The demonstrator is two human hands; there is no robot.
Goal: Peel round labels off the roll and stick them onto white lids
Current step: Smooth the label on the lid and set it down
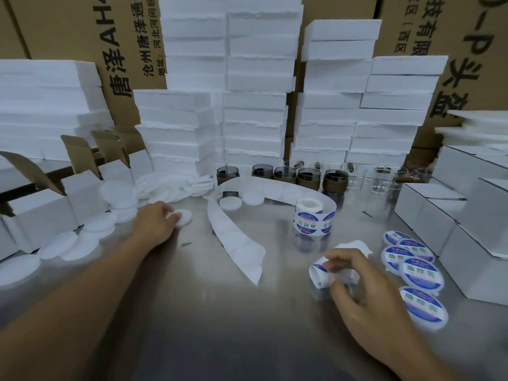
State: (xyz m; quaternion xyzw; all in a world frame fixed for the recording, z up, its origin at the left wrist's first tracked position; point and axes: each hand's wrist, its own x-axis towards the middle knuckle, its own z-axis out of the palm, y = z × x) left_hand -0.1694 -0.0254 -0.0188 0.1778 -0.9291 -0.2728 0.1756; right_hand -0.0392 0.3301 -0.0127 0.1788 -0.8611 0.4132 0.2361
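A roll of round blue-and-white labels stands upright on the steel table. Its empty backing strip loops away to the left and toward me. My left hand reaches far left and its fingertips grip a plain white lid lying on the table. My right hand pinches the free end of the label strip, where a blue label edge shows. Several labelled lids lie to the right of that hand. A heap of bare white lids spreads along the left.
Dark and clear glass jars line the back of the table, with two white lids inside the strip's loop. White cartons crowd the right edge, open cartons the left. Foam stacks and brown boxes wall the back.
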